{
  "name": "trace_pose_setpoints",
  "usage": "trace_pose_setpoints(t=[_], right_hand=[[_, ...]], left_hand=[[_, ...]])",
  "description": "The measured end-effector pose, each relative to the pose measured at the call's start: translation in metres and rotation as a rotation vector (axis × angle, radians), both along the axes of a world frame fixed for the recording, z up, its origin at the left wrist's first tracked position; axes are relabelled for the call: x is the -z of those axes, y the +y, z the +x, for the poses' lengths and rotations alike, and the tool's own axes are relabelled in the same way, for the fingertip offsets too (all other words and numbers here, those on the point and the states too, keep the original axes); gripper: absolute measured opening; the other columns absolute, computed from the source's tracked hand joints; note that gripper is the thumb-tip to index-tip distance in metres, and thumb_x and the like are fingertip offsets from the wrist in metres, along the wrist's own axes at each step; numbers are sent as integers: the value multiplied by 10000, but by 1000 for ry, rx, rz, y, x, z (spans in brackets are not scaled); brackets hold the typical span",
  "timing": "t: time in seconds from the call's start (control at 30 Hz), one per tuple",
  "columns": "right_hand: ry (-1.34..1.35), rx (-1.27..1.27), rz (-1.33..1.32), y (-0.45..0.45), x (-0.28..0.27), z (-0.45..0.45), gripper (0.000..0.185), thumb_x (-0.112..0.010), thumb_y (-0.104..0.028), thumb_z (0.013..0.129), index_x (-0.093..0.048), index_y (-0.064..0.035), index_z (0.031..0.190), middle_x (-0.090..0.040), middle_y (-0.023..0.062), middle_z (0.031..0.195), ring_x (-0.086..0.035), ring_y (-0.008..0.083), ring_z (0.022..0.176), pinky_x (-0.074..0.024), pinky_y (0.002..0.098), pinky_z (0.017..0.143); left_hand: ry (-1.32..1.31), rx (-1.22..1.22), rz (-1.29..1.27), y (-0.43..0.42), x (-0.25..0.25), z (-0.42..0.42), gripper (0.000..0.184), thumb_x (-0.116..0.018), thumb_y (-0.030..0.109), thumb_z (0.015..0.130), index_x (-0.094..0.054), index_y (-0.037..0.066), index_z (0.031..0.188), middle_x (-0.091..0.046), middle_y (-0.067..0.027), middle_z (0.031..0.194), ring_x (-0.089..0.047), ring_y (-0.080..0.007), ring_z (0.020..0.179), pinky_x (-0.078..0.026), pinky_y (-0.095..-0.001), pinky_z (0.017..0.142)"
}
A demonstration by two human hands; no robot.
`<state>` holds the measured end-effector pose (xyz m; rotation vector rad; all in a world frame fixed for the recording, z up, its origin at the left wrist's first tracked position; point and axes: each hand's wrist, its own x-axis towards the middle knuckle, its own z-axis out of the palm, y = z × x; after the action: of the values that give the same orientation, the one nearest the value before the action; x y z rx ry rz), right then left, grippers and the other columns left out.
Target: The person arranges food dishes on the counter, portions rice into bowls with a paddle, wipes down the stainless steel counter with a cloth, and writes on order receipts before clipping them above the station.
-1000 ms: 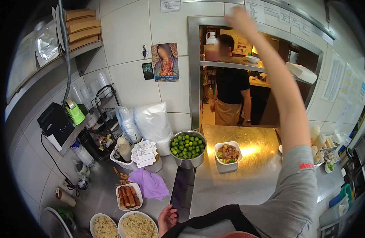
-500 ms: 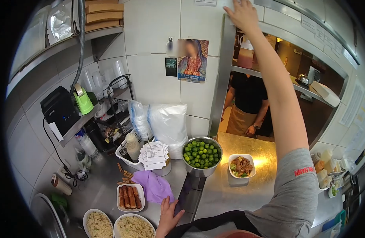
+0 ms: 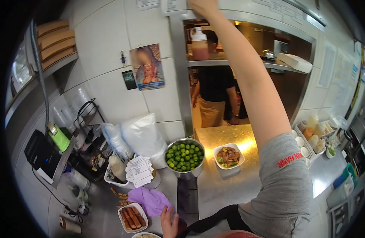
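My right arm is stretched up across the serving window, and my right hand (image 3: 204, 5) is at the top edge of the view, with its fingers mostly cut off. Just left of it, a white paper slip (image 3: 174, 6) hangs on the wall above the window frame; I cannot tell whether the fingers hold it. Low in the view, my left hand (image 3: 169, 222) is open and holds nothing, its fingers apart. It is beside a purple cloth (image 3: 150, 201) on the steel counter. A white dish of brown fried rolls (image 3: 133, 217) is left of it.
A steel pot of green limes (image 3: 185, 158) and a white bowl of meat and vegetables (image 3: 229, 156) are on the counter. Behind the window a person in black (image 3: 216, 85) stands. Receipts (image 3: 140, 171) top a container. Sauce bottles (image 3: 312, 123) are at right.
My view has turned right and slightly up. My raised right hand is now beside a paper slip that did not show before. The rice bowls have mostly left the view.
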<state>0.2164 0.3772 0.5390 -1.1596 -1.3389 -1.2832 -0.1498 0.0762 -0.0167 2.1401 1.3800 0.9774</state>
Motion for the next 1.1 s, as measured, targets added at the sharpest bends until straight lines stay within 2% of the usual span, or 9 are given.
trace_pose_setpoints(t=[0.07,0.17,0.23,0.4,0.5,0.73,0.9,1.0,1.1], right_hand=[[65,96,49,-18,0,51,503,-399,-327,887,-395,45,1225,-378,246,1291,-328,363,1223,-272,457,1008],[316,349,-45,-75,-10,104,522,-373,-372,899,-387,20,1243,-337,207,1343,-299,334,1252,-242,461,1027],[215,496,-116,-93,-5,141,546,-381,-384,893,-372,22,1258,-327,212,1349,-299,333,1254,-265,456,1015],[155,270,-168,-78,8,121,547,-406,-382,877,-383,19,1248,-361,215,1322,-352,339,1217,-314,432,987],[59,221,-160,-56,13,69,543,-400,-394,875,-407,16,1232,-397,209,1290,-379,337,1190,-327,436,973],[39,103,-148,-12,3,-8,564,-395,-415,874,-407,9,1246,-387,192,1304,-368,340,1195,-329,444,973],[57,127,-187,-21,-2,-18,551,-448,-349,855,-387,21,1258,-362,196,1327,-346,348,1216,-308,441,993],[-1,33,-129,3,-6,8,544,-488,-270,837,-359,41,1265,-350,217,1327,-338,359,1218,-296,435,1004],[-73,-72,-59,-1,0,28,540,-501,-213,827,-337,60,1263,-354,241,1312,-340,370,1210,-293,425,1010]], left_hand=[[-175,19,-47,-5,-8,1,383,-344,253,943,-479,-26,1167,-484,-212,1187,-407,-378,1139,-294,-407,976],[-237,-33,-180,-7,-33,9,433,-287,298,952,-478,-23,1171,-469,-212,1206,-404,-369,1145,-285,-402,983],[-179,-34,-155,-9,-43,14,427,-305,303,948,-481,-12,1174,-463,-209,1215,-408,-351,1149,-287,-394,982],[-268,-23,-176,-11,-54,36,359,-458,294,886,-542,36,1121,-464,-231,1213,-416,-365,1143,-299,-404,971],[-239,7,-88,-11,-49,41,368,-361,280,923,-548,21,1105,-512,-203,1166,-454,-340,1114,-315,-382,960],[-271,-70,-146,-23,-50,32,402,-352,308,925,-524,4,1124,-497,-203,1181,-442,-340,1125,-309,-377,965],[-249,-82,-179,-23,-37,14,416,-387,300,922,-449,10,1214,-475,-196,1212,-429,-338,1143,-320,-396,979],[-262,-131,-115,-18,-40,25,396,-365,305,916,-548,0,1091,-518,-203,1156,-465,-341,1102,-325,-372,953],[-284,-88,-107,-17,-48,32,357,-405,255,897,-540,0,1106,-510,-207,1152,-453,-354,1082,-331,-386,939]])
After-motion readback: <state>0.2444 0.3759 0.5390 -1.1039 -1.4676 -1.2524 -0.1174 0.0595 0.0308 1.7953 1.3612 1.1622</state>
